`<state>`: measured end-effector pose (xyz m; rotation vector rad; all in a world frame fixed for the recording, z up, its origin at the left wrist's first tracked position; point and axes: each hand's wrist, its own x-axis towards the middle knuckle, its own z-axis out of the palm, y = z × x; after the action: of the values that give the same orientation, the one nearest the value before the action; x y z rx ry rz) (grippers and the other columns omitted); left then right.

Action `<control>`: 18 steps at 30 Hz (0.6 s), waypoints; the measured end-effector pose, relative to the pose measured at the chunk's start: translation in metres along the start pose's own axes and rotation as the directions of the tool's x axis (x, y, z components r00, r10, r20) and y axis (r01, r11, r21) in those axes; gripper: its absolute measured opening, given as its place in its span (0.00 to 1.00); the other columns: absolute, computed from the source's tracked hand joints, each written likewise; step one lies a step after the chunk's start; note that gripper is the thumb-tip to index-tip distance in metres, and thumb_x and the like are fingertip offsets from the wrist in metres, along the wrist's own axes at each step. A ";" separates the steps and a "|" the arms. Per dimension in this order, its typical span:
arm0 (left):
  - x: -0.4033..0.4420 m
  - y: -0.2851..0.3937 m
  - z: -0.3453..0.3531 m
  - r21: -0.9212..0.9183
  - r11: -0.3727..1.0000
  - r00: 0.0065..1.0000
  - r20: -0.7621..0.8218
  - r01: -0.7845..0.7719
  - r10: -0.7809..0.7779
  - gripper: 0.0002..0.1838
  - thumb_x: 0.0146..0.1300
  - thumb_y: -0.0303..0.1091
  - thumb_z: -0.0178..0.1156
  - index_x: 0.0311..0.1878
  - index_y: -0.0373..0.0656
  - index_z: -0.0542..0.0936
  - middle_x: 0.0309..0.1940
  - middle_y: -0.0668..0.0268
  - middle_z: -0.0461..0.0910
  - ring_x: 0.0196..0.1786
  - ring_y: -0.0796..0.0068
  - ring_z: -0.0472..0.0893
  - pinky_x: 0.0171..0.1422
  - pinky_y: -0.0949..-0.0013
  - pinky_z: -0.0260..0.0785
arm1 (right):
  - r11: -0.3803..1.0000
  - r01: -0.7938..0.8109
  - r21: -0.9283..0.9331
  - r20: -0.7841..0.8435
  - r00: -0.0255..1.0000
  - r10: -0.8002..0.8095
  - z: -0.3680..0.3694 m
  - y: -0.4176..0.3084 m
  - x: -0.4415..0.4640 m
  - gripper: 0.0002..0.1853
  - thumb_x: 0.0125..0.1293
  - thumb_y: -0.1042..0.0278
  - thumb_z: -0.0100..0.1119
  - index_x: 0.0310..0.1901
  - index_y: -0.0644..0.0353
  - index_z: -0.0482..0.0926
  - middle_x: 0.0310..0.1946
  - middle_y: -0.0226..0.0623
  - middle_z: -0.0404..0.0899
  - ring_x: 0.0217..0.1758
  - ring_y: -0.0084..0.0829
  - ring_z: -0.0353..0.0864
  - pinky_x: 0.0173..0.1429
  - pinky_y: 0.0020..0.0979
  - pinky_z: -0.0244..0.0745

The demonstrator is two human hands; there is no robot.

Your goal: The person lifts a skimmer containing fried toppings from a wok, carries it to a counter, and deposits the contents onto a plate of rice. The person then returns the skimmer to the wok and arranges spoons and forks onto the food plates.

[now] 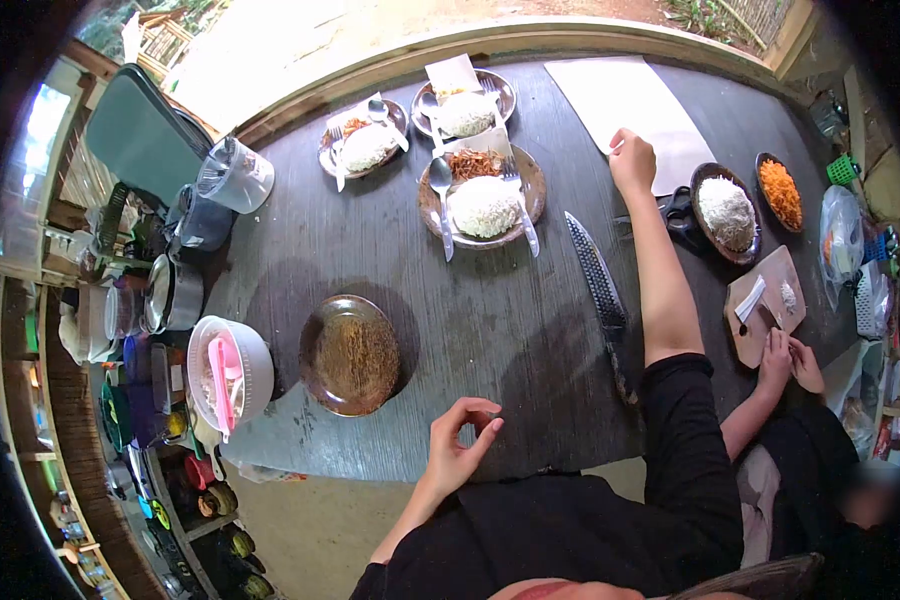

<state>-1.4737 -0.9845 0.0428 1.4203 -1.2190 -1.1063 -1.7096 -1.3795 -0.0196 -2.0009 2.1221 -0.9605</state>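
My right hand [632,165] reaches across the table, its fingers pinched at the left edge of a large sheet of white paper [625,95]. My left hand [457,445] hovers near the table's front edge, thumb and forefinger curved apart with nothing between them. Closest to it is a brown plate [352,355] with a mottled surface. Beside my right forearm lies a long knife [598,275] with a dimpled dark blade. Farther back, a plate [540,190] carries a mound of white rice [485,207], brown shreds [473,163], a spoon [442,190] and a fork [520,200].
Two more rice plates [404,120] stand behind. At right are a bowl of white powder [725,212], dark-handled scissors [678,215] and orange shreds [780,195]. Another person's hands [782,362] work at a cutting board [770,290]. A white tub [255,370] holds pink utensils.
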 end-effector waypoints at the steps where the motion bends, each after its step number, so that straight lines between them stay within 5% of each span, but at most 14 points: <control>1: -0.001 0.002 0.000 0.007 1.000 1.000 -0.005 -0.009 0.009 0.09 0.54 0.22 0.61 0.39 0.38 0.76 0.24 0.70 0.75 0.26 0.84 0.72 0.34 0.78 0.65 | 1.000 -0.023 -0.002 -0.001 1.000 0.023 0.000 -0.002 -0.002 0.05 0.50 0.78 0.53 0.28 0.57 0.77 0.26 0.45 0.79 0.35 0.45 0.80 0.39 0.41 0.74; 8: -0.010 -0.001 -0.006 -0.004 1.000 1.000 -0.012 0.008 -0.008 0.09 0.54 0.22 0.61 0.39 0.38 0.76 0.25 0.69 0.76 0.27 0.84 0.72 0.35 0.79 0.65 | 0.998 -0.054 0.025 0.105 0.993 0.052 -0.012 -0.004 -0.002 0.13 0.46 0.64 0.68 0.33 0.56 0.76 0.28 0.36 0.81 0.36 0.40 0.80 0.41 0.38 0.74; 10: -0.014 -0.004 -0.008 -0.001 0.997 0.996 0.016 0.082 -0.082 0.08 0.56 0.23 0.61 0.39 0.38 0.75 0.34 0.69 0.77 0.36 0.84 0.75 0.44 0.78 0.66 | 0.990 0.129 -0.061 0.056 0.990 -0.126 -0.004 0.006 -0.002 0.15 0.45 0.62 0.68 0.34 0.57 0.77 0.34 0.40 0.80 0.42 0.40 0.79 0.45 0.38 0.73; 18: -0.013 -0.003 -0.001 0.017 0.999 0.999 -0.020 0.041 -0.041 0.08 0.55 0.22 0.61 0.39 0.37 0.76 0.25 0.69 0.75 0.28 0.84 0.72 0.36 0.79 0.65 | 0.996 0.084 -0.028 0.136 0.988 -0.080 -0.004 0.015 0.006 0.18 0.44 0.55 0.69 0.34 0.57 0.78 0.34 0.42 0.80 0.42 0.41 0.79 0.46 0.38 0.74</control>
<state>-1.4736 -0.9713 0.0405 1.4718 -1.1927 -1.1096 -1.7249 -1.3841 -0.0216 -2.1187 2.0139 -0.7804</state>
